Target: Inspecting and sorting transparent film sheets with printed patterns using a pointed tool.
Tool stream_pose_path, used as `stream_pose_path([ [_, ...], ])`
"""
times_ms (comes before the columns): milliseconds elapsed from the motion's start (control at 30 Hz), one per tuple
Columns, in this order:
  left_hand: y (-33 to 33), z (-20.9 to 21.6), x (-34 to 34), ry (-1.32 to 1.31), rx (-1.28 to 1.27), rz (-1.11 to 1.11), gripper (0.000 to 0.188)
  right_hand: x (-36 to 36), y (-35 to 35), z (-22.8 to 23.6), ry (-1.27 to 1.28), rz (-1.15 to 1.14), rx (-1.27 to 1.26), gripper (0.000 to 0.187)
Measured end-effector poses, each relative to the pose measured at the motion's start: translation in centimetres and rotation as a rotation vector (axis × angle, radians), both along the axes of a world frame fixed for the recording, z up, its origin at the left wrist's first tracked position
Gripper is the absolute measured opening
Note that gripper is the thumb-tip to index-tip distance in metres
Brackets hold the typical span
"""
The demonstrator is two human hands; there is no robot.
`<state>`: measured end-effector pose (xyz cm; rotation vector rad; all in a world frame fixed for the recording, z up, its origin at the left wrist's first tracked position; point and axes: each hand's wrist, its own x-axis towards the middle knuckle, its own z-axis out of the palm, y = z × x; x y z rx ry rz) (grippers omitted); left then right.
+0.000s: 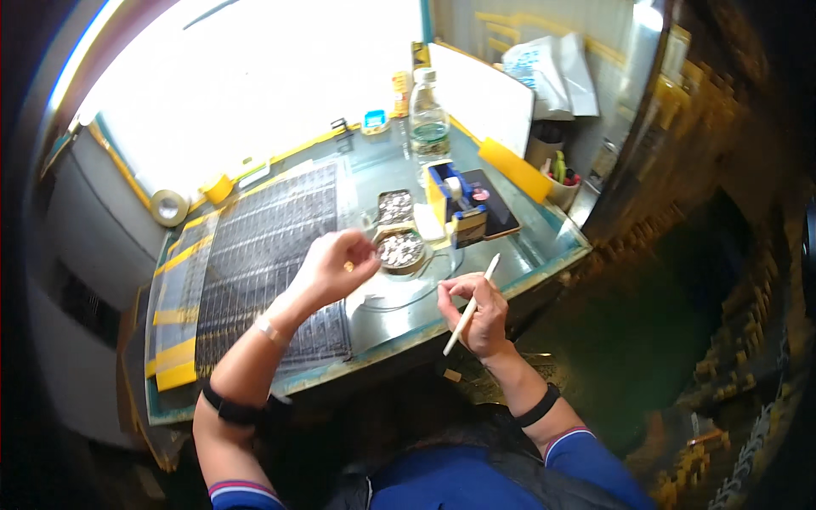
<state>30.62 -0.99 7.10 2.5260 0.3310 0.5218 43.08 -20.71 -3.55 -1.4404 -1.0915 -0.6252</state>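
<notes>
My left hand [336, 268] is held over the table, beside a round container [399, 249] of small whitish pieces. Its fingers are curled in with the tips close together; whatever they may pinch is too small to see. Lower right of that container, my right hand [478, 316] grips a slim white pen-like stick [460, 328], slanted with its narrow tip pointing up and away. Behind the round container stands a small rectangular tin [394, 206] with similar pieces. Dark gridded sheets [272, 229] under clear film spread out left of my left hand, partly covered by my forearm.
A blue tape dispenser [459, 212] and a dark phone [501, 210] lie right of the containers, with a clear bottle [427, 127] behind. A tape roll [169, 207] sits at the far left. A bright panel [255, 76] rises along the back.
</notes>
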Motion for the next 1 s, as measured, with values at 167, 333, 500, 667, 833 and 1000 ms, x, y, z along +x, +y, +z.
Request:
stream_pose_path([
  [167,-3.1,1.5,-8.9,-0.043,0.246,0.108,0.023,3.4,-6.4,0.3,0.343,-0.035,0.229,0.019],
  [333,-0.7,-0.6,-19.1,-0.125,-0.07,0.457,0.008,8.9,-13.4,-1.6,0.368,-0.453,0.175,0.019],
  [500,2.6,-3.8,-25.6,-0.253,-0.359,0.669,0.008,9.4,-14.9,-2.9,0.395,-0.494,0.102,0.019],
  [667,4.2,-6.3,-31.0,-0.412,-0.281,0.776,0.018,8.8,-11.2,-3.7,0.323,-0.565,-0.074,0.012],
  [833,6.5,-7.0,-32.5,-0.282,-0.03,0.979,0.037,7.1,-12.2,-2.8,0.313,-0.601,-0.141,0.007],
  [1000,8.2,-7.2,-31.3,-0.062,0.009,1.108,0.059,4.0,-8.9,0.5,0.256,-0.277,-0.002,0.012],
])
